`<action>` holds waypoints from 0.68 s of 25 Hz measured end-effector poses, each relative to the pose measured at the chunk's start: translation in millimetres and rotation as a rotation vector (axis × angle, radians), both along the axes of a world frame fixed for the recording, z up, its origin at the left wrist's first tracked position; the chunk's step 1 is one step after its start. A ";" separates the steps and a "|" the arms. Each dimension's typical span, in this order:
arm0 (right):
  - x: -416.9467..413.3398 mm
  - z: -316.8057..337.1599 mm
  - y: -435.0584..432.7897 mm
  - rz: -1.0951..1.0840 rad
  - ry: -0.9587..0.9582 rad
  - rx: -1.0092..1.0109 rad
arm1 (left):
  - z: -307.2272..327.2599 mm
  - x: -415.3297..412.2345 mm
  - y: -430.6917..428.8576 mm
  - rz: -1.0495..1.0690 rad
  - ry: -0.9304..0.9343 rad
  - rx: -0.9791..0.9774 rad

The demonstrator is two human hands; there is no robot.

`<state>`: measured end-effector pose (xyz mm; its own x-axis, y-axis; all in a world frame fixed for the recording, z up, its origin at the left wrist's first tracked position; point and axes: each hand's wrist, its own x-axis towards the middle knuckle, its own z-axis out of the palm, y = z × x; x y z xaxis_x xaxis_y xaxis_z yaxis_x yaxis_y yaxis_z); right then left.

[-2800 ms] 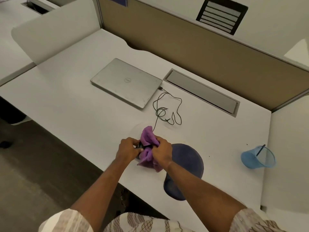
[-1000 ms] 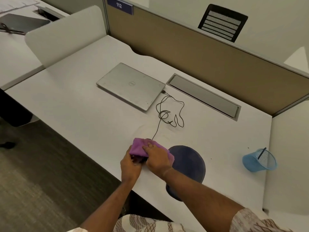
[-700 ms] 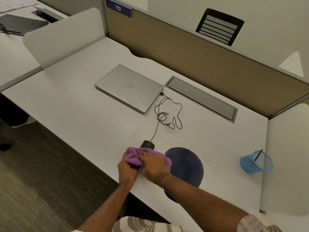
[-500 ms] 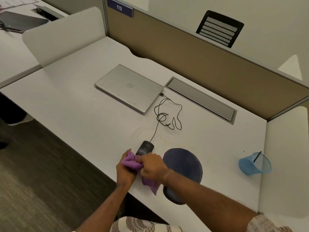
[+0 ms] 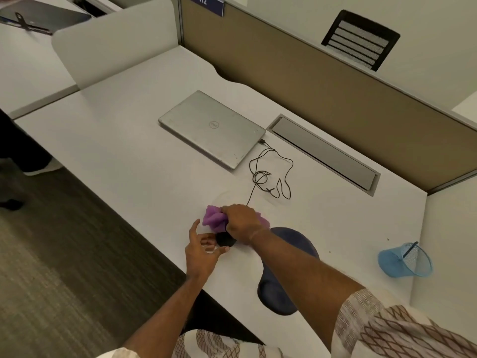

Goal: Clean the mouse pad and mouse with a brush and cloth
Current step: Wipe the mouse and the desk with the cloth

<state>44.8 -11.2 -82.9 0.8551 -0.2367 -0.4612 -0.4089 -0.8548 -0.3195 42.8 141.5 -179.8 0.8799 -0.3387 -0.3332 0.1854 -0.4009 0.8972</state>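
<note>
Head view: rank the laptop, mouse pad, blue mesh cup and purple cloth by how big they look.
1. laptop
2. mouse pad, though the right arm hides its middle
3. blue mesh cup and bunched purple cloth: too alike to rank, since the right hand covers part of the cloth.
</note>
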 end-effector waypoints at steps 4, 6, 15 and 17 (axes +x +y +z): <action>2.6 -4.7 18.2 0.167 -0.003 -0.076 | 4.8 -3.9 -2.9 0.090 0.044 -0.135; -1.5 -5.7 25.0 0.208 -0.054 -0.092 | 4.1 -4.3 -3.0 0.143 0.092 -0.221; -29.1 2.3 21.4 0.078 -0.220 0.336 | -8.8 -2.0 1.0 0.111 0.031 -0.154; -44.6 9.4 7.3 -0.137 -0.424 0.406 | -6.9 -0.5 1.2 0.046 0.028 -0.085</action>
<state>0.2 -3.9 -73.5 0.9583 -0.2347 -0.1628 -0.2723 -0.5790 -0.7685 42.3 142.7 -186.7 0.8857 -0.3266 -0.3299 0.2275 -0.3141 0.9217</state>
